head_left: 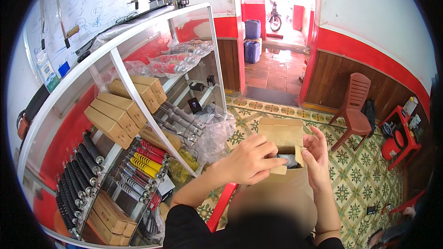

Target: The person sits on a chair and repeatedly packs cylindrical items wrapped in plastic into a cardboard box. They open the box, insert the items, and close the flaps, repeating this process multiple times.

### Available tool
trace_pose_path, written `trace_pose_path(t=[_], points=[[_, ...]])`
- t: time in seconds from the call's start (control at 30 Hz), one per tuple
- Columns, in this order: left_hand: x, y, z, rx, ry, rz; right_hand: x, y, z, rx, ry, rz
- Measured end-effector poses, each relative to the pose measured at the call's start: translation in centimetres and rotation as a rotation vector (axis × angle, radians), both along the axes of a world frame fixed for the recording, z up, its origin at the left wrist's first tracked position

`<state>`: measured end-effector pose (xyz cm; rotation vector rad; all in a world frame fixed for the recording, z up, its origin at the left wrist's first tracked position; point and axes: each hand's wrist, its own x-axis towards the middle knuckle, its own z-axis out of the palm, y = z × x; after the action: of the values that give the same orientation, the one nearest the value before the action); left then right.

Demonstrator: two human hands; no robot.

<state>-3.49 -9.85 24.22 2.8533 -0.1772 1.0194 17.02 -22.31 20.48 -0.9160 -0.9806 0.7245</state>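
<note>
A brown cardboard box (280, 129) stands open in front of me, its tall far flap raised. Inside the opening lies something grey and dark in clear plastic (290, 160); its kind is not clear. My left hand (251, 159) is closed at the box's left edge, fingers bent and the tips over the opening; they hide what lies beneath them. On the other side, my right hand (317, 159) grips the box by its right side, the thumb against a small side flap (300, 157). A blurred round patch covers the lower part of the box.
At the left, a white-framed glass shelf (121, 64) holds boxed goods (110, 115) and rows of coil-spring shock absorbers (146, 165). A red-brown plastic chair (354, 106) stands by the right wall, near a red table (401, 131). Blue jerrycans (252, 50) stand beyond the doorway.
</note>
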Motion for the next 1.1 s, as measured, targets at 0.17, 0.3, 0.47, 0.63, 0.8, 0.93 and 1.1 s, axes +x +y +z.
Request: trace_pose_path(t=[0.17,0.3,0.47,0.63,0.8,0.93,1.1], points=[[-0.6,0.2,-0.6,0.002,-0.066,0.009,0.1,0.2,0.4,0.041,-0.086,0.072],[-0.9,-0.3,-0.9,-0.003,-0.137,0.054,-1.1,0.7,1.8,0.138,-0.140,0.087],[-0.5,-0.6,-2.9,-0.033,-0.379,0.111,-1.2,0.0,1.5,0.077,-0.315,0.095],[-0.2,0.3,-6.0,-0.154,-0.529,0.116,-0.4,0.4,1.3,0.246,-0.453,0.108],[0.5,0.0,-7.0,-0.219,-0.540,0.131,-0.2,0.5,1.1,0.224,-0.498,0.028],[1.2,-0.1,-7.8,-0.230,-0.595,0.136,-0.1,0.6,1.1,0.286,-0.585,-0.025],[2.9,-1.3,-9.4,-0.660,-0.848,-0.064,0.2,0.6,1.0,0.330,-0.652,-0.060]])
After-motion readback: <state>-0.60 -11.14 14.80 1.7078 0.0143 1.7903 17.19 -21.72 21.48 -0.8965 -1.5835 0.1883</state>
